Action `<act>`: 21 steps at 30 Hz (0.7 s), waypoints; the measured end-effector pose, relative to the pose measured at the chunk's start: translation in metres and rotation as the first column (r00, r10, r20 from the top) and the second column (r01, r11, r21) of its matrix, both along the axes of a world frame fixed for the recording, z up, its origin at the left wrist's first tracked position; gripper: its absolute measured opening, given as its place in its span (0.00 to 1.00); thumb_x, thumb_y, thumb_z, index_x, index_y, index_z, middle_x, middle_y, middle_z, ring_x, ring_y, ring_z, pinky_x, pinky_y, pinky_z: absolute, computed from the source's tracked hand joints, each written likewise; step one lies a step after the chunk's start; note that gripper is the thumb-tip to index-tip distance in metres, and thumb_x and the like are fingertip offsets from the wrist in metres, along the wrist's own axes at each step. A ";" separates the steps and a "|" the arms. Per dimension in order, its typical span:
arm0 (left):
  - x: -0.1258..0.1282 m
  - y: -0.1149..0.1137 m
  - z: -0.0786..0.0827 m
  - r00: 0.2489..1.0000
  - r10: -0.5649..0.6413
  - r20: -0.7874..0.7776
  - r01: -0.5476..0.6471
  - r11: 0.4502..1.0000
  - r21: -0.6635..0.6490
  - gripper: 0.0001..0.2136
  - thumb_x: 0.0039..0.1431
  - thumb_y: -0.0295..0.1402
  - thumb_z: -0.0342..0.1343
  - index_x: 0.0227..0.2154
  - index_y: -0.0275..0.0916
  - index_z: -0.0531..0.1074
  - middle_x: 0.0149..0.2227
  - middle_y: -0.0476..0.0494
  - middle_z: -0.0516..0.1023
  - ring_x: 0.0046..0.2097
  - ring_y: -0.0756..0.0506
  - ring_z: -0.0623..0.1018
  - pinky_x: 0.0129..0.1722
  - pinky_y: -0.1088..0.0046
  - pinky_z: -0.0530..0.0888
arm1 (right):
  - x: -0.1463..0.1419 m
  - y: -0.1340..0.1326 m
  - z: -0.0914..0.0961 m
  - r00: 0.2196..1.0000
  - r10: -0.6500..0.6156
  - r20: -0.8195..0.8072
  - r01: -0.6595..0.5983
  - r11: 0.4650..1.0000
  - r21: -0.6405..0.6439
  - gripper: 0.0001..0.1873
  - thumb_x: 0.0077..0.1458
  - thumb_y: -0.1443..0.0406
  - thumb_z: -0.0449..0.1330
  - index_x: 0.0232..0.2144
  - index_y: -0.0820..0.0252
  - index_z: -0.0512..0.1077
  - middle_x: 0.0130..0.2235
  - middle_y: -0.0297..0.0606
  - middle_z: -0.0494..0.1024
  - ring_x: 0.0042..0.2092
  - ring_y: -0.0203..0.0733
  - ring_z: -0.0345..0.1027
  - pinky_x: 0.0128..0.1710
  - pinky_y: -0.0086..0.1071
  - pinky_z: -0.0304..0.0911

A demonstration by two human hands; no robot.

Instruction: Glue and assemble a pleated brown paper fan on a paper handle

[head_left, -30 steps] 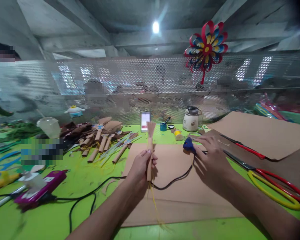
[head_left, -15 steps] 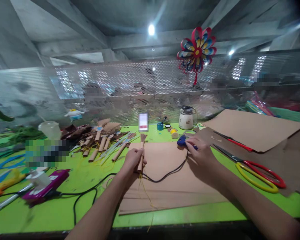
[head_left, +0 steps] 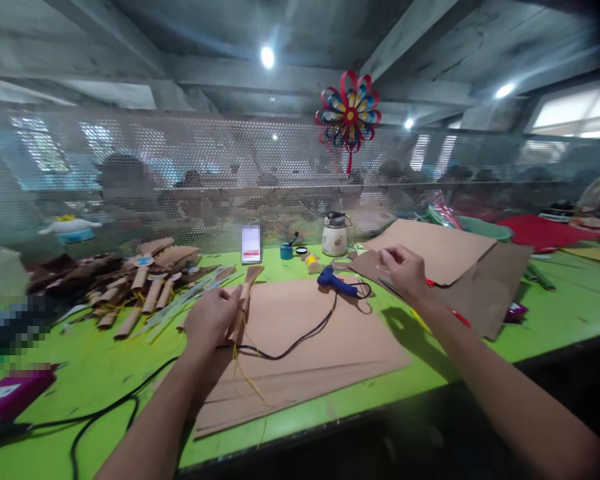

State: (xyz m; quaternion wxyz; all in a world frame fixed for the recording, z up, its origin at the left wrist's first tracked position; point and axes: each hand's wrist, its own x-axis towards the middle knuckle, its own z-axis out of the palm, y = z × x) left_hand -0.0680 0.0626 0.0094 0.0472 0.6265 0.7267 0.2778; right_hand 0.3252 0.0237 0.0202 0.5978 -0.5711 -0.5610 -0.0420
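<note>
My left hand [head_left: 211,320] is closed around a rolled brown paper stick [head_left: 245,300] with a frayed top and yellow strands hanging below it. It is held over a brown cardboard sheet [head_left: 325,347] on the green table [head_left: 105,373]. A blue glue gun [head_left: 336,283] lies on that sheet with its black cord [head_left: 280,347] trailing left. My right hand [head_left: 404,269] hovers to the right of the glue gun, above the red and yellow scissors [head_left: 453,315], fingers curled in a loose pinch with nothing visible between them.
A heap of finished paper sticks [head_left: 140,287] lies at the left. A phone [head_left: 251,244], a small blue pot [head_left: 286,251] and a white kettle [head_left: 335,234] stand at the back. More cardboard [head_left: 440,247] lies at the right. A perforated screen [head_left: 205,173] carries a paper flower [head_left: 349,117].
My right hand has let go of the glue gun and moved right over the scissors. The view has turned to the right. My left hand has tilted the stick.
</note>
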 end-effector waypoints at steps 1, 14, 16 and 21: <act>0.000 -0.001 0.001 1.000 0.017 -0.019 -0.015 0.996 0.089 0.22 0.54 0.54 0.44 0.27 0.40 0.71 0.29 0.37 0.76 0.34 0.35 0.75 0.28 0.66 0.63 | 0.014 -0.005 0.005 1.000 -0.030 -0.010 0.030 1.000 -0.004 0.14 0.53 0.56 0.55 0.30 0.61 0.72 0.27 0.38 0.76 0.29 0.40 0.69 0.31 0.33 0.66; 0.030 -0.021 -0.011 0.813 -0.582 -0.023 0.471 0.634 0.613 0.08 0.57 0.36 0.54 0.36 0.38 0.73 0.29 0.48 0.74 0.28 0.50 0.73 0.33 0.74 0.69 | 0.163 -0.052 -0.015 0.885 -0.436 0.166 0.464 0.789 -0.402 0.18 0.51 0.56 0.61 0.16 0.61 0.70 0.15 0.33 0.69 0.22 0.39 0.64 0.24 0.31 0.58; 0.030 -0.021 -0.013 0.784 -0.621 -0.006 0.498 0.623 0.603 0.07 0.57 0.36 0.55 0.35 0.38 0.73 0.31 0.48 0.75 0.28 0.50 0.72 0.32 0.75 0.69 | 0.175 -0.063 -0.026 0.858 -0.470 0.207 0.509 0.724 -0.466 0.14 0.54 0.58 0.60 0.24 0.64 0.72 0.24 0.33 0.74 0.27 0.38 0.68 0.29 0.32 0.64; 0.032 -0.023 -0.013 0.760 -0.649 0.024 0.527 0.638 0.562 0.08 0.57 0.38 0.54 0.32 0.39 0.73 0.28 0.49 0.74 0.27 0.50 0.71 0.29 0.75 0.68 | 0.212 -0.099 -0.036 0.768 -0.591 0.246 0.611 0.563 -0.556 0.14 0.61 0.61 0.56 0.46 0.61 0.69 0.48 0.41 0.72 0.44 0.42 0.69 0.42 0.40 0.68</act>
